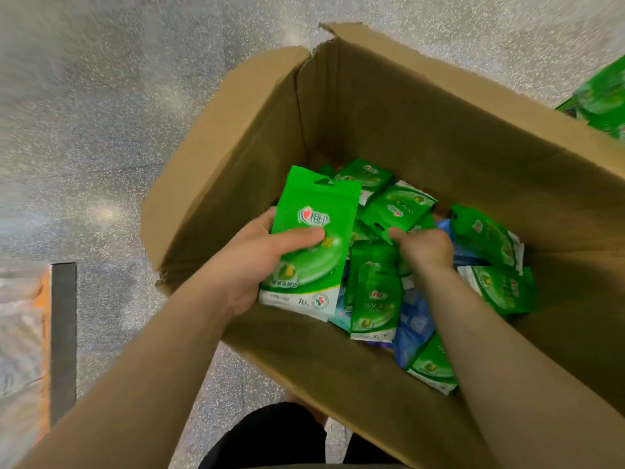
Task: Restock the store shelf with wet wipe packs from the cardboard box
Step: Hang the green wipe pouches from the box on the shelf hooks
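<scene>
An open cardboard box (pixel 257 137) stands on the floor below me. Several green wet wipe packs (pixel 490 242) lie jumbled on its bottom, with a few blue packs (pixel 414 328) among them. My left hand (pixel 247 262) holds a green pack (pixel 314 238) upright over the box's left side, thumb across its front. My right hand (pixel 424 247) reaches down into the pile and pinches the top edge of another green pack (pixel 394 209).
The floor (pixel 101 130) is speckled grey. A dark shelf base (pixel 63 336) with blurred goods is at the left edge. More green packs (pixel 605 96) show at the upper right edge. My dark-clothed leg (pixel 270 438) is at the bottom.
</scene>
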Available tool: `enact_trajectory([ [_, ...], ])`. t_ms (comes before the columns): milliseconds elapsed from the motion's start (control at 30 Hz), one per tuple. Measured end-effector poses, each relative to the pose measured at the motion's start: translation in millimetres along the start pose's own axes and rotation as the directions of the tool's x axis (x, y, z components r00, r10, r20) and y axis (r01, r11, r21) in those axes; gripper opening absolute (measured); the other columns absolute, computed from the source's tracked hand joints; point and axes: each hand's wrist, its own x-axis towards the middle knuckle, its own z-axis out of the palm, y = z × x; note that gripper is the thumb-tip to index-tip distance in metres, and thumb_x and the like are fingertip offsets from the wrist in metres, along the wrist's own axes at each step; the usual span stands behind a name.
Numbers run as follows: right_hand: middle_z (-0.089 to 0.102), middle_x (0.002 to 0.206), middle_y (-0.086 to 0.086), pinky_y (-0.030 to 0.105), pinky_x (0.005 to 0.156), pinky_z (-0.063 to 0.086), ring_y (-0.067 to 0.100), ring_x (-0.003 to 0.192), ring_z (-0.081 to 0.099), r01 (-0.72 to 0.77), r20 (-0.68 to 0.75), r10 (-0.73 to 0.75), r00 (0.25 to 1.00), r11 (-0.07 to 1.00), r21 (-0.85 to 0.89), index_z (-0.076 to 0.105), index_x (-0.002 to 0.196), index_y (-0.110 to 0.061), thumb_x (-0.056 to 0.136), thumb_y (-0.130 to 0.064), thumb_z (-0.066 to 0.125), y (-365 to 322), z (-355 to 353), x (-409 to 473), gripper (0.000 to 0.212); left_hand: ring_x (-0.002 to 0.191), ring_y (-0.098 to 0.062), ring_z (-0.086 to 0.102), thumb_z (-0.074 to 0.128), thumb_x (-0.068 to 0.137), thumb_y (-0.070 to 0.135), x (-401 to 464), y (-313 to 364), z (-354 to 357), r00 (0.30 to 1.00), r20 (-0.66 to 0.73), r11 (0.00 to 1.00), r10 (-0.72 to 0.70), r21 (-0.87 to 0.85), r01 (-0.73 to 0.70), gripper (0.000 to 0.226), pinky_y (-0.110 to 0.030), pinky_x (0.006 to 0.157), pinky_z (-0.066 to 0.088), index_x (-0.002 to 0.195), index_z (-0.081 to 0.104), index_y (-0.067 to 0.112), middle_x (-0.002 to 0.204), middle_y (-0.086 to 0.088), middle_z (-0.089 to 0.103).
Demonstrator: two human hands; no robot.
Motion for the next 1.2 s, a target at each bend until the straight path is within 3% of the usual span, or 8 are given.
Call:
enact_trajectory([
  [200,0.069,0.085,0.010,0.024,0.043,0.043,0.024,0.056,0.066,-0.190,0.142,0.143,0.980,0.885,0.425,0.057,0.081,-0.016,0.096,-0.016,0.061,0,6,-2,0.016,0.092,-0.022,0.074,0.068,0.081,0.039,2,2,-1,0.988,-0.152,0.998,0.034,-0.054,-0.043,0.045,-0.035,0.079,0.057,0.122,0.062,0.019,0.104,-0.004,0.076],
  [367,0.066,0.091,0.006,0.036,0.069,0.058,0.025,0.083,0.074,-0.106,0.089,0.062,0.994,0.712,0.694,0.049,0.086,-0.016,0.098,-0.010,0.056,-5,12,-22,0.015,0.090,-0.021,0.074,0.068,0.085,0.037,2,-3,-3,0.976,-0.198,0.996,0.088,-0.003,-0.090,0.043,-0.033,0.075,0.058,0.122,0.060,0.016,0.103,-0.004,0.076],
  [500,0.062,0.080,-0.002,0.035,0.067,0.051,0.016,0.068,0.061,0.300,-0.158,-0.273,0.949,0.935,0.187,0.055,0.091,-0.023,0.085,-0.009,0.069,9,-28,-52,0.020,0.092,-0.020,0.074,0.071,0.081,0.045,-1,-2,-9,0.958,-0.229,0.983,0.172,0.098,-0.153,0.048,-0.044,0.088,0.057,0.120,0.061,0.021,0.104,0.000,0.076],
  [600,0.061,0.085,-0.007,0.029,0.065,0.047,0.009,0.067,0.059,0.505,-0.078,-0.519,0.851,0.851,-0.147,0.058,0.102,-0.027,0.088,-0.006,0.066,15,-73,-85,0.027,0.091,-0.013,0.073,0.074,0.072,0.060,-3,4,-11,0.924,-0.258,0.928,0.284,0.318,-0.196,0.052,-0.044,0.086,0.057,0.114,0.061,0.031,0.102,0.009,0.075],
  [800,0.063,0.070,-0.005,0.023,0.045,0.035,0.009,0.047,0.043,0.700,0.275,-0.680,0.680,0.713,0.035,0.067,0.077,-0.033,0.084,0.014,0.049,-28,-133,-139,0.051,0.083,0.004,0.067,0.067,0.076,0.066,1,17,14,0.908,-0.125,0.738,0.400,0.632,-0.237,0.045,-0.028,0.074,0.056,0.109,0.056,0.038,0.095,0.018,0.070],
  [933,0.063,0.076,0.006,0.015,0.050,0.037,0.011,0.054,0.048,0.830,0.520,-0.724,0.454,0.556,0.049,0.070,0.089,-0.032,0.083,0.011,0.049,-81,-141,-156,0.048,0.088,-0.005,0.071,0.074,0.074,0.058,10,7,27,0.951,0.024,0.806,0.307,0.524,-0.274,0.043,-0.039,0.084,0.058,0.107,0.060,0.035,0.096,0.012,0.074],
  [1067,0.058,0.073,-0.002,0.028,0.060,0.043,0.008,0.064,0.051,0.884,0.462,-0.761,0.455,0.449,-0.131,0.065,0.096,-0.031,0.088,-0.001,0.044,-111,-118,-141,0.037,0.110,-0.017,0.067,0.059,0.063,0.085,6,-4,33,0.992,0.092,0.958,0.081,0.267,-0.103,0.082,-0.044,0.100,0.049,0.124,0.061,0.031,0.119,0.003,0.071],
  [1200,0.063,0.078,-0.004,0.029,0.067,0.045,0.009,0.070,0.056,0.880,0.403,-0.786,0.470,0.453,-0.143,0.066,0.099,-0.026,0.091,-0.004,0.045,-119,-88,-132,0.031,0.101,-0.019,0.071,0.076,0.057,0.066,-4,-10,25,0.974,0.224,0.997,-0.023,0.082,0.004,0.075,-0.036,0.084,0.056,0.119,0.060,0.027,0.110,-0.001,0.074],
])
